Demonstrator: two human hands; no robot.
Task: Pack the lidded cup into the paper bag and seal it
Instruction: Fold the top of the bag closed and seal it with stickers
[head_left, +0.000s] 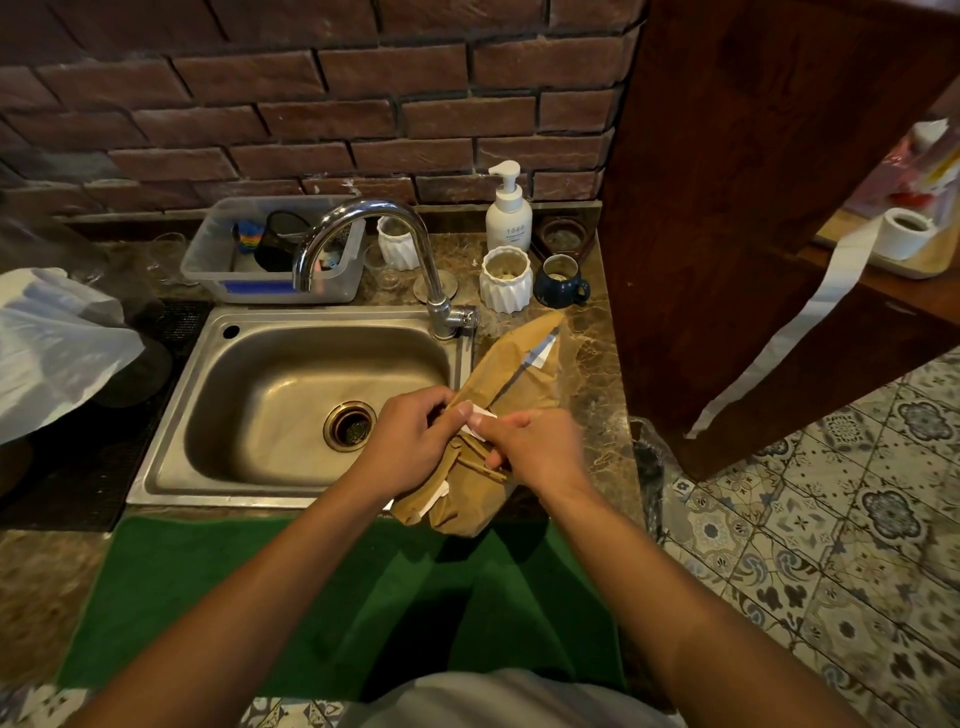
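Observation:
A brown paper bag (514, 374) lies on its side on the marble counter (597, 374), just right of the sink, bulging as if something is inside; the lidded cup is not visible. A white strip (543, 356) sits on the bag's far end. My left hand (410, 441) grips the bag's near, folded end. My right hand (535, 447) pinches a small white sticker (480, 418) against the same fold, next to my left thumb. The bag's twisted paper handles (480, 465) show between my hands.
A steel sink (291, 395) with a curved tap (374, 244) lies to the left. White ribbed cups (506, 278), a dark mug (561, 280) and a soap pump bottle (509, 210) stand behind the bag. A label roll (906, 231) trails a long strip over the wooden cabinet (753, 208).

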